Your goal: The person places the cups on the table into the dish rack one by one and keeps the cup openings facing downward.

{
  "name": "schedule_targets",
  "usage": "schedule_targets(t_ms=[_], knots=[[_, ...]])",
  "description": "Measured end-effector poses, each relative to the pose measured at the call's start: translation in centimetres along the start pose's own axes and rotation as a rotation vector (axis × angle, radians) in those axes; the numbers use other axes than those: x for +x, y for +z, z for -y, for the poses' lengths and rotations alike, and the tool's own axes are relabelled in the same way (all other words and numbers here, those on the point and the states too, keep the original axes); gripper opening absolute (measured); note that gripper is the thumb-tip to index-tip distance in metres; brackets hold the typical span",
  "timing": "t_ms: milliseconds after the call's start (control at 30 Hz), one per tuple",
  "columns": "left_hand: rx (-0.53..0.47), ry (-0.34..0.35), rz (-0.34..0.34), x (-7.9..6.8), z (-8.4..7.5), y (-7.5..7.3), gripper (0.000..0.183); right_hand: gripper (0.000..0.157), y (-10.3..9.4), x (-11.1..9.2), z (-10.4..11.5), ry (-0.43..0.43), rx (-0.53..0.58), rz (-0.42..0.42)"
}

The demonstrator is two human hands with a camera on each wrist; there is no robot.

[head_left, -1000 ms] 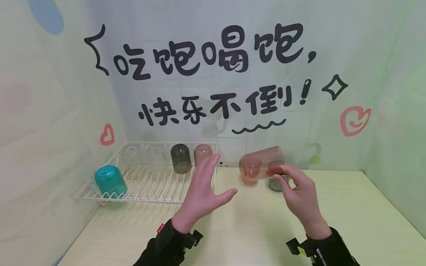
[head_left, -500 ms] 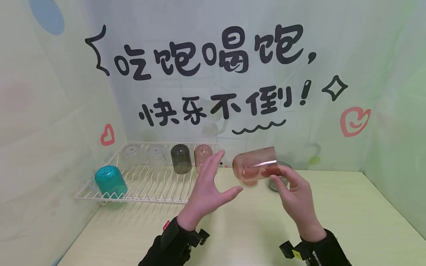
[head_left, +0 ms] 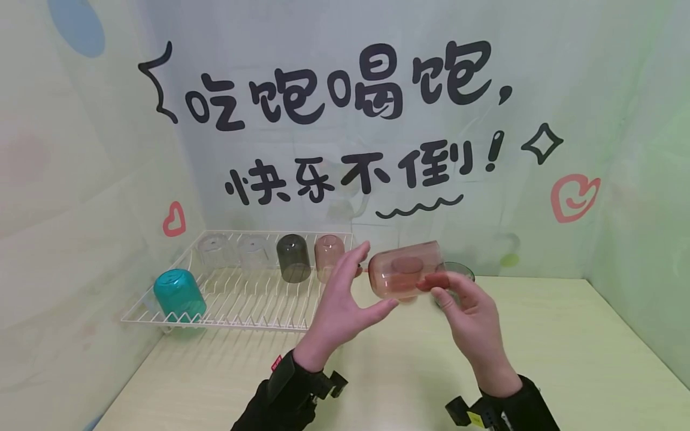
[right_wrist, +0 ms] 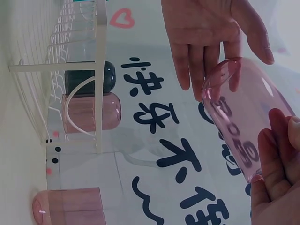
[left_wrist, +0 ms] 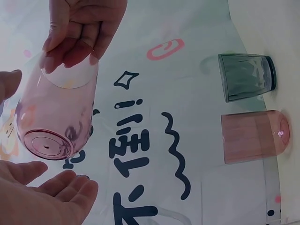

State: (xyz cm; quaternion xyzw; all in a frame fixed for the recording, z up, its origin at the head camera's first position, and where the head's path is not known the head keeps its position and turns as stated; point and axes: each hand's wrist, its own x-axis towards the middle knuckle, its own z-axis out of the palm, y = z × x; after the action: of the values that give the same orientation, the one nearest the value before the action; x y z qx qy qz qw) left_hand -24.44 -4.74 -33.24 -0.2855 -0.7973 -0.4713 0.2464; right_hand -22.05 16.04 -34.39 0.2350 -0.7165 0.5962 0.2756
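A clear pink drinking glass is held in the air, lying almost on its side with its base toward the left. My right hand pinches it near the open rim between thumb and fingers; some fingertips show through the wall in the left wrist view. My left hand spreads its thumb and fingers around the base end without gripping. In the right wrist view the left fingertips reach right at the glass's base.
A white wire dish rack at left holds upside-down glasses: teal, dark grey, pink and two clear ones. Behind the held glass, a pink glass and a grey-green glass stand upright on the table.
My right hand has brought the pink glass left and slightly down, toward the left hand. The left hand has shifted a little right, its fingers still spread.
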Motion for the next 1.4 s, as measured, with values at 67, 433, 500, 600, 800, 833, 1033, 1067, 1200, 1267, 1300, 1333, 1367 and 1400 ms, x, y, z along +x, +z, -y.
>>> schedule_targets(t_ms=[67,433,500,600,800,833,1033,1067,1200,1267,1300,1333,1367,1400], knots=[[-0.028,0.001,0.001,0.01,-0.03,0.12,0.087,0.019,0.09,-0.09,-0.02,0.002,0.011,0.0],[-0.186,-0.045,0.019,-0.16,-0.42,0.4,0.08,0.019,0.61,-0.38,0.16,0.035,0.057,-0.01],[-0.218,-0.054,0.024,-0.23,-0.43,0.47,0.079,0.019,0.65,-0.45,0.26,0.05,0.057,-0.013],[-0.258,-0.05,0.025,-0.3,-0.39,0.59,0.077,0.02,0.64,-0.53,0.31,0.07,0.051,-0.011],[-0.316,-0.031,0.024,-0.41,-0.28,0.75,0.074,0.021,0.56,-0.77,0.23,0.094,0.051,-0.008],[-0.32,-0.03,0.023,-0.43,-0.26,0.77,0.074,0.022,0.56,-0.8,0.23,0.095,0.053,-0.009],[-0.326,-0.027,0.018,-0.51,-0.25,0.87,0.072,0.023,0.58,-0.92,0.16,0.098,0.054,-0.008],[-0.327,-0.027,0.016,-0.52,-0.26,0.88,0.072,0.023,0.58,-0.93,0.13,0.096,0.055,-0.007],[-0.322,-0.028,0.002,-0.6,-0.27,0.91,0.071,0.023,0.59,-0.94,-0.02,0.067,0.07,0.004],[-0.318,-0.026,-0.009,-0.66,-0.27,0.91,0.071,0.022,0.61,-0.89,-0.11,0.027,0.093,0.012],[-0.317,-0.025,-0.014,-0.68,-0.27,0.9,0.071,0.022,0.61,-0.88,-0.14,0.007,0.104,0.016],[-0.316,-0.021,-0.017,-0.68,-0.26,0.9,0.071,0.022,0.59,-0.85,-0.18,-0.017,0.119,0.022],[-0.317,-0.019,-0.019,-0.68,-0.27,0.9,0.071,0.023,0.56,-0.83,-0.2,-0.032,0.131,0.028],[-0.319,-0.016,-0.022,-0.68,-0.29,0.87,0.071,0.024,0.52,-0.82,-0.21,-0.049,0.144,0.036]])
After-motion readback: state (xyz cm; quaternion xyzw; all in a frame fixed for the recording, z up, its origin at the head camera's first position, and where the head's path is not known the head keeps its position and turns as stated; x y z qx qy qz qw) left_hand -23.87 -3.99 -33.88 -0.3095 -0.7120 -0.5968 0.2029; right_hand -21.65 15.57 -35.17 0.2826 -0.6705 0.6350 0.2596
